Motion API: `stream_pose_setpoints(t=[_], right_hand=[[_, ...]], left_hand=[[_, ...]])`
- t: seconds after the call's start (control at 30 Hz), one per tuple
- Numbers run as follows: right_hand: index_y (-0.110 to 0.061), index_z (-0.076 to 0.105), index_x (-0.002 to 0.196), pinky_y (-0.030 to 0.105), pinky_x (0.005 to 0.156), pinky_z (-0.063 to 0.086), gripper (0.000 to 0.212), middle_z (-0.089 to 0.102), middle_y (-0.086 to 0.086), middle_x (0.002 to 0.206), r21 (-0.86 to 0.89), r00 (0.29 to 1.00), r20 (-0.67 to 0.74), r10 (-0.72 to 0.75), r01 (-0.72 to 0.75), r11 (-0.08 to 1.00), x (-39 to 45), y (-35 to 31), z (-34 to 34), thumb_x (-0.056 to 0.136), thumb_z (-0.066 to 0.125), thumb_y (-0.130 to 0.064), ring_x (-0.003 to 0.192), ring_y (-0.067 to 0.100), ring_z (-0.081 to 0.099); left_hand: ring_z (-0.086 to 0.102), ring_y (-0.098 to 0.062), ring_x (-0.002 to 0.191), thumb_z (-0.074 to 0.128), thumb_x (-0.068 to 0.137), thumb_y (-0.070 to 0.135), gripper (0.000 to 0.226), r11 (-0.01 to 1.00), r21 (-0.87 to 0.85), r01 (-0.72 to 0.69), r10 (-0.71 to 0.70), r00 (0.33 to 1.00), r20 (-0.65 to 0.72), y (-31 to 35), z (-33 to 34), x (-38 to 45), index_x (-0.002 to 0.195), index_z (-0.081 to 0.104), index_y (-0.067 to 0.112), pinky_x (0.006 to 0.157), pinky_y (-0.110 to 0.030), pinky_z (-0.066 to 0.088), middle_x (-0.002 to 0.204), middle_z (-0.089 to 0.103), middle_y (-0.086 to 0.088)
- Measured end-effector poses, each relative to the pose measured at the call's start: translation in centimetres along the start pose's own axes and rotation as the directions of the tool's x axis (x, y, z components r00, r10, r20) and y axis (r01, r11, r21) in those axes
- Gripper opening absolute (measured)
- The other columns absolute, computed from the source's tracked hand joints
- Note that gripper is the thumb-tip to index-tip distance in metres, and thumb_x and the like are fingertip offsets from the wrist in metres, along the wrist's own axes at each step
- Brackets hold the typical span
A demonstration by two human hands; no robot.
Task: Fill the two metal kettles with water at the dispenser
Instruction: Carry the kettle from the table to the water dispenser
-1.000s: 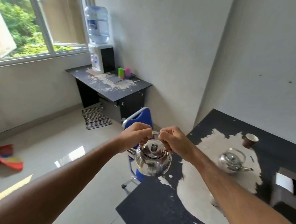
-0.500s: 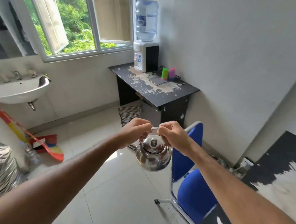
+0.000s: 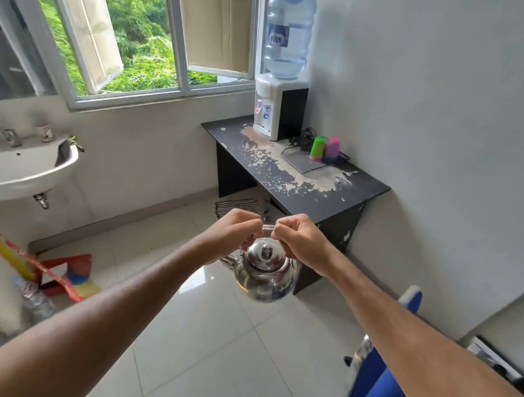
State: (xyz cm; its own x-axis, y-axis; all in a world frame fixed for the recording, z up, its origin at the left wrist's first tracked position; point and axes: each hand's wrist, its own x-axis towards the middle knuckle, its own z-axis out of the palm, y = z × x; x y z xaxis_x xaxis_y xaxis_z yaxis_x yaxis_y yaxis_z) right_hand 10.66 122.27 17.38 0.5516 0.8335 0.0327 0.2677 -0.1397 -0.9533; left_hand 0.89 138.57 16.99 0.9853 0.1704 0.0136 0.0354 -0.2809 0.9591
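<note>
A shiny metal kettle (image 3: 263, 273) with its lid on hangs in mid-air over the tiled floor, spout pointing left. My left hand (image 3: 235, 229) and my right hand (image 3: 301, 239) both grip its wire handle from either side. The water dispenser (image 3: 277, 108), white with a black side and a large blue bottle (image 3: 288, 36) on top, stands at the far end of a worn black desk (image 3: 294, 182) under the window. The second kettle is out of view.
Green and pink cups (image 3: 324, 149) and a dark tray sit on the desk beside the dispenser. A white sink (image 3: 20, 168) hangs on the left wall. A blue chair (image 3: 381, 379) stands at the lower right. Red-yellow clutter (image 3: 55, 274) and a silver bag lie at the left.
The view has swung left and closer to the desk with the dispenser. The table with the second kettle has dropped out of sight. Both hands still carry the kettle.
</note>
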Motion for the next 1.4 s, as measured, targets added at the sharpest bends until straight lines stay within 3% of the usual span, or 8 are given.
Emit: stream_pose_setpoints(t=[0.2,0.43,0.63,0.8,0.93,1.13,1.23,1.4], right_hand=[[-0.006,0.048,0.061,0.022,0.043,0.030,0.027,0.040,0.005,0.053,0.034,0.999,-0.050,0.018,-0.017,0.999,12.4,1.2,-0.4,0.084,0.056,-0.017,0.044,0.015,0.032],[-0.015,0.046,0.054,0.018,0.043,0.032,0.042,0.042,-0.003,0.048,0.063,0.988,-0.142,0.063,-0.055,0.997,26.6,1.8,-2.1,0.094,0.054,-0.002,0.042,0.009,0.035],[-0.017,0.046,0.053,0.019,0.042,0.031,0.035,0.042,-0.005,0.046,0.067,0.983,-0.176,0.050,-0.038,0.997,37.2,2.8,-4.6,0.087,0.056,-0.014,0.041,0.010,0.033],[-0.008,0.046,0.057,0.018,0.042,0.031,0.034,0.038,0.000,0.048,0.061,0.983,-0.178,0.037,-0.027,0.998,45.3,4.9,-7.6,0.090,0.055,-0.011,0.042,0.012,0.030],[-0.008,0.048,0.059,0.017,0.042,0.032,0.029,0.042,-0.003,0.047,0.068,0.986,-0.163,0.043,-0.032,0.997,53.7,7.0,-11.4,0.086,0.055,-0.014,0.040,0.010,0.033],[-0.002,0.054,0.067,0.016,0.042,0.033,0.028,0.044,-0.007,0.045,0.024,0.986,-0.150,0.078,-0.075,0.997,65.7,8.7,-16.8,0.095,0.053,-0.001,0.039,0.007,0.037],[-0.003,0.053,0.064,0.017,0.042,0.033,0.026,0.044,-0.008,0.045,0.018,0.988,-0.142,0.068,-0.067,0.998,70.6,9.1,-18.4,0.090,0.056,-0.010,0.040,0.009,0.036],[-0.012,0.048,0.057,0.026,0.045,0.022,0.029,0.036,0.001,0.050,-0.016,0.982,-0.168,0.082,-0.086,0.996,79.0,10.7,-20.4,0.083,0.057,-0.020,0.045,0.015,0.027]], left_hand=[[0.037,-0.014,0.056,0.060,0.071,0.035,0.023,0.999,0.020,-0.036,0.035,0.999,0.037,-3.4,-8.2,10.3,0.050,0.055,0.026,0.056,-0.032,0.030,0.057,0.043,0.004],[0.039,-0.008,0.053,0.056,0.079,0.024,0.021,0.997,0.062,-0.037,0.030,0.993,0.117,-5.5,-17.4,22.9,0.062,0.054,0.012,0.053,-0.026,0.034,0.058,0.045,0.004],[0.042,-0.013,0.057,0.058,0.080,0.025,0.023,0.999,0.046,-0.015,0.008,0.990,0.142,-7.8,-23.2,33.2,0.057,0.056,0.022,0.056,-0.029,0.036,0.060,0.048,0.003],[0.044,-0.015,0.059,0.059,0.084,0.028,0.029,0.998,0.064,-0.012,0.002,0.986,0.167,-9.6,-26.5,41.5,0.055,0.058,0.027,0.058,-0.030,0.037,0.064,0.050,0.000],[0.042,-0.012,0.057,0.058,0.084,0.028,0.023,0.997,0.076,-0.024,0.011,0.986,0.169,-10.8,-29.5,49.8,0.064,0.056,0.016,0.054,-0.024,0.036,0.063,0.049,0.000],[0.040,-0.021,0.065,0.058,0.081,0.032,0.028,0.999,0.042,-0.027,0.020,0.988,0.152,-12.0,-33.9,61.3,0.071,0.057,0.006,0.057,-0.032,0.034,0.070,0.047,-0.011],[0.042,-0.021,0.066,0.058,0.081,0.035,0.034,0.999,0.030,-0.035,0.030,0.988,0.152,-12.9,-36.1,65.9,0.072,0.059,0.002,0.058,-0.033,0.035,0.070,0.050,-0.011],[0.038,-0.016,0.059,0.059,0.073,0.037,0.023,1.000,0.011,-0.026,0.024,0.989,0.147,-14.9,-40.1,73.7,0.056,0.055,0.022,0.058,-0.034,0.031,0.057,0.045,0.006]])
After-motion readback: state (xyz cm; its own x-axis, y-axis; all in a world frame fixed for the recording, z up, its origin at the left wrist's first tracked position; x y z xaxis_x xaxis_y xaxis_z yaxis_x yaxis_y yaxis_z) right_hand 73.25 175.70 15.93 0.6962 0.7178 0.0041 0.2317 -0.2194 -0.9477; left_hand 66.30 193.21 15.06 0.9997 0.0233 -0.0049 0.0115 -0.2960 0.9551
